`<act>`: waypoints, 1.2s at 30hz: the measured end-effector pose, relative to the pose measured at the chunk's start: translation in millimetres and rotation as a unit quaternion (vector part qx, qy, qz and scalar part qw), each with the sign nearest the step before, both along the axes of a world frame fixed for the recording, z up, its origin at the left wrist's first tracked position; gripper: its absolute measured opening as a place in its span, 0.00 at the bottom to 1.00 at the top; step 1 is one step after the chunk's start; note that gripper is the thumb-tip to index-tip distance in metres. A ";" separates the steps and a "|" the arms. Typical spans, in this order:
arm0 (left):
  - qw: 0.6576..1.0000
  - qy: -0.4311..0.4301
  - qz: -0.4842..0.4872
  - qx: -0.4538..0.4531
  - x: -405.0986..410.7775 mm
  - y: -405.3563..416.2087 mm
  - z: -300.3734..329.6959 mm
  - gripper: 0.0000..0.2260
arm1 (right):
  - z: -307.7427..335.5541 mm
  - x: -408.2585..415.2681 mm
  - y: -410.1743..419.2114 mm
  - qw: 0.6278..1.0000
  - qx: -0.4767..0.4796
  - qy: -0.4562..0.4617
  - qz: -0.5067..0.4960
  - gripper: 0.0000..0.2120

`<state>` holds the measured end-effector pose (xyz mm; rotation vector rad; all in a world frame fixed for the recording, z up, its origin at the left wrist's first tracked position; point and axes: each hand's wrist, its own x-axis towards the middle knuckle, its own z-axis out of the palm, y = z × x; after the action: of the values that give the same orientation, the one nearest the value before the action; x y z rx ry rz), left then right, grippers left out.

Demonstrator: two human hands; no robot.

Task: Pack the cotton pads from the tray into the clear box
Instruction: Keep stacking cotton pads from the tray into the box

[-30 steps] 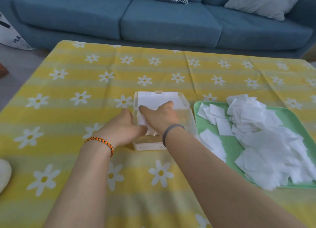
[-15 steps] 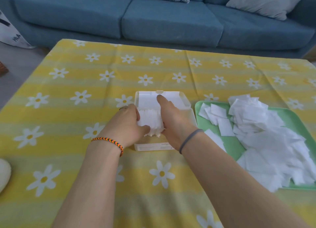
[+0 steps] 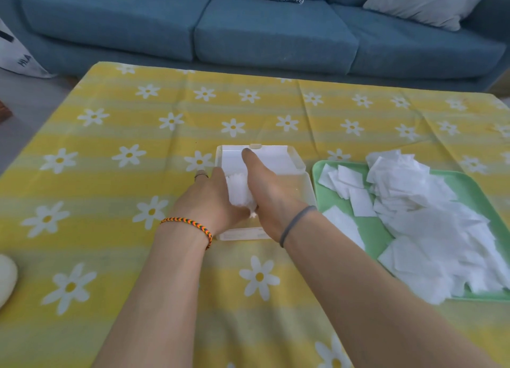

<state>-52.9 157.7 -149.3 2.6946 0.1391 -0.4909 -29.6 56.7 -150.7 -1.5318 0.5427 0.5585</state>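
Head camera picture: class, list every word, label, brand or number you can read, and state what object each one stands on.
"HLA": dark letters, tilted, on the white bag on the floor at the left, beside the blue sofa; any further letters are cut off.
Pale label on the near wall of the clear plastic box: print too small and blurred to read.
Nothing readable on the green tray, the white cotton pads or the yellow daisy tablecloth.

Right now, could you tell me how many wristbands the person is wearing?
2: a braided orange band on the left wrist, beside the clear box, and a grey elastic band on the right wrist. Nothing further up either bare forearm.
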 end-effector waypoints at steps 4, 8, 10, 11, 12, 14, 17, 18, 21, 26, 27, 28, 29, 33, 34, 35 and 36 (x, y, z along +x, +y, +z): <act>1.000 0.005 0.008 0.013 0.5 0.2 3.0 0.32 | 3.1 0.9 -3.2 1.000 -0.003 0.005 0.003 0.48; 0.999 -0.017 0.004 0.031 0.1 -0.4 11.0 0.36 | 15.1 -5.9 -22.3 0.999 -0.041 -0.009 0.009 0.38; 0.999 -0.040 0.001 0.032 -0.5 -6.0 15.9 0.37 | 27.1 -14.8 -37.7 0.995 -0.089 -0.042 0.030 0.32; 0.998 -0.059 -0.002 0.033 -1.0 -10.7 18.4 0.37 | 31.5 -19.8 -47.5 0.990 -0.116 -0.068 0.039 0.30; 0.996 -0.082 -0.008 0.034 -1.6 -16.3 21.2 0.35 | 35.3 -25.0 -58.8 0.985 -0.134 -0.102 0.035 0.28; 0.990 -0.136 -0.033 0.028 -2.9 -33.8 25.5 0.33 | 39.7 -36.4 -89.1 0.969 -0.160 -0.185 -0.015 0.20; 0.976 -0.201 -0.086 -0.021 -5.6 -64.0 30.0 0.27 | 34.3 -50.2 -141.8 0.927 -0.252 -0.264 -0.085 0.07; 0.972 -0.207 -0.108 -0.037 -6.9 -75.2 30.1 0.24 | 30.2 -55.4 -158.4 0.917 -0.294 -0.260 -0.075 0.06; 0.966 -0.187 -0.174 -0.033 -8.8 -97.3 25.1 0.21 | 7.5 -68.6 -185.9 0.907 -0.363 -0.210 0.045 0.09; 0.967 -0.121 -0.225 0.008 -7.3 -111.5 16.8 0.17 | -25.2 -80.0 -185.3 0.853 -0.425 -0.228 0.200 0.20; 0.966 -0.116 -0.229 0.009 -7.4 -113.8 15.2 0.16 | -28.8 -78.6 -184.8 0.834 -0.451 -0.238 0.212 0.21; 0.966 -0.113 -0.231 0.008 -8.0 -115.1 13.8 0.15 | -30.2 -76.6 -183.9 0.819 -0.470 -0.244 0.220 0.19; 0.966 -0.114 -0.230 0.006 -8.5 -116.2 12.7 0.15 | -30.7 -74.5 -183.5 0.811 -0.479 -0.251 0.224 0.17; 0.966 -0.146 -0.214 -0.003 -7.1 -120.3 11.5 0.16 | -26.6 -67.2 -192.7 0.815 -0.466 -0.269 0.215 0.06; 0.965 -0.154 -0.211 -0.006 -6.6 -122.1 11.4 0.17 | -24.1 -66.2 -196.7 0.820 -0.463 -0.265 0.208 0.05; 0.964 -0.158 -0.211 -0.013 -6.4 -124.0 11.3 0.18 | -21.0 -64.9 -200.3 0.825 -0.460 -0.260 0.199 0.05; 0.963 -0.158 -0.216 -0.025 -6.5 -126.5 11.3 0.19 | -17.7 -62.5 -204.1 0.833 -0.454 -0.255 0.185 0.04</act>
<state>-59.4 31.2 -138.0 2.7090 -0.5527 -0.1706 -92.1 -147.4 -168.4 -2.6258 0.0532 0.1214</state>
